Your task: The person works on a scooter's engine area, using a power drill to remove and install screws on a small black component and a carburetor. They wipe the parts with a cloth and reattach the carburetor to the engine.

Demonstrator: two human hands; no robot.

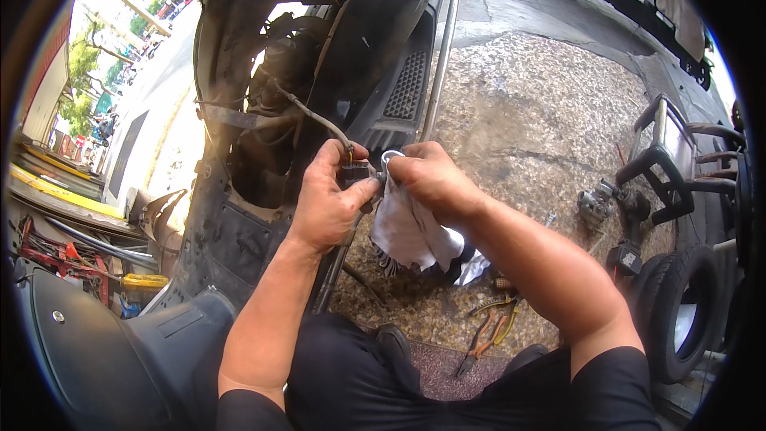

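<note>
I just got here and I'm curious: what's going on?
Beside a dark, opened-up vehicle body, a person's left hand pinches a small dark part that a thin hose or cable leads to. The right hand grips a pale cloth close by it. Pliers lie on the ground below.

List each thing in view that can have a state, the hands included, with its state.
left hand: closed on a small dark part
right hand: gripping a white cloth
white cloth: bunched at the top, hanging down
cable: bent, running from the body opening to the left hand
dark vehicle body: open, inner parts exposed
orange-handled pliers: lying on the ground
front tyre: standing upright
</note>
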